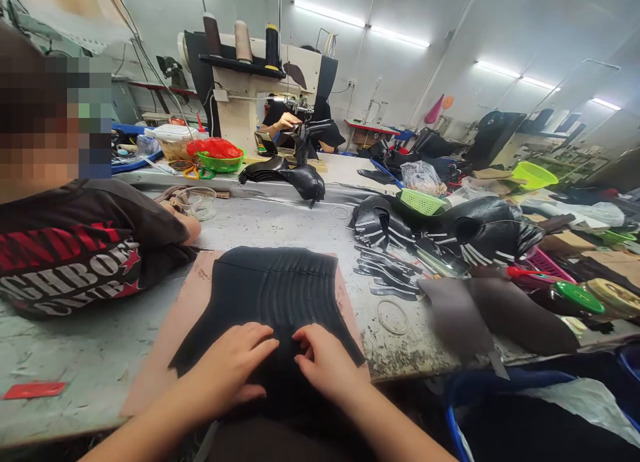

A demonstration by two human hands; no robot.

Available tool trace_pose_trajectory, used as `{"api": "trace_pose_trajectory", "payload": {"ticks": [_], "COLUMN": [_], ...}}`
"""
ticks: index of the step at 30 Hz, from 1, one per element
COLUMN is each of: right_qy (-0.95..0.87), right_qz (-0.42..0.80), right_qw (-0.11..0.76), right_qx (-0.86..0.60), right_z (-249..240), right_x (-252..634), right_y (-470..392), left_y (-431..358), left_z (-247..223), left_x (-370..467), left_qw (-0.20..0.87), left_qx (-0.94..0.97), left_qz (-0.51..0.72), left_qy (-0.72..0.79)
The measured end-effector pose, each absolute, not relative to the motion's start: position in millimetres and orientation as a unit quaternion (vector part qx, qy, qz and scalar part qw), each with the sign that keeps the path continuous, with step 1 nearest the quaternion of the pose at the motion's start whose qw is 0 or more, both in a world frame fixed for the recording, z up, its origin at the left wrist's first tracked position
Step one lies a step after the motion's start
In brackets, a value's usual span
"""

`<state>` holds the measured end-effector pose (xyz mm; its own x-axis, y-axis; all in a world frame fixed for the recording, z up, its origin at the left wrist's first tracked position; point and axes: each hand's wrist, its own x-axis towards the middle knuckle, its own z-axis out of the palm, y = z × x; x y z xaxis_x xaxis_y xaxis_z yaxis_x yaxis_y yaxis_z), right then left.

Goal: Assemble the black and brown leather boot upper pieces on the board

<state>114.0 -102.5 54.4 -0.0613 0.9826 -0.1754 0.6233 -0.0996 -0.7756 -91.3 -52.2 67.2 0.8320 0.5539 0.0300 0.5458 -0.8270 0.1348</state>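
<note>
2 hands press a fanned stack of black leather pieces (273,295) on a pinkish-brown board (175,329).
The left hand (235,365) and right hand (325,362) lie side by side on the stack's near edge, fingers curled against it, pinning rather than gripping. 2 metal rings (393,317) lie right. Beyond, a green bowl (220,162) holds a red bag (215,147); 3 thread spools (243,41) top a sewing machine (280,82).
</note>
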Motion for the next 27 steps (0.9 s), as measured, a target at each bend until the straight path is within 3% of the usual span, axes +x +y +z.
{"api": "trace_pose_trajectory", "payload": {"ticks": [7, 15, 27], "right_qy": [-0.624, -0.645, -0.654], "right_qz": [0.370, 0.342, 0.333], "right_qw": [0.229, 0.243, 0.234], "right_qx": [-0.649, -0.639, -0.637], "right_z": [55, 53, 55], "right_x": [114, 113, 113], "right_y": [-102, -105, -104], "left_y": [-59, -70, -73], "left_z": [51, 51, 54], "left_x": [-97, -86, -94], "left_qw": [0.001, -0.195, -0.064], "left_qx": [0.966, 0.960, 0.970], "left_qz": [0.086, 0.105, 0.062], "left_qy": [0.244, 0.172, 0.228]}}
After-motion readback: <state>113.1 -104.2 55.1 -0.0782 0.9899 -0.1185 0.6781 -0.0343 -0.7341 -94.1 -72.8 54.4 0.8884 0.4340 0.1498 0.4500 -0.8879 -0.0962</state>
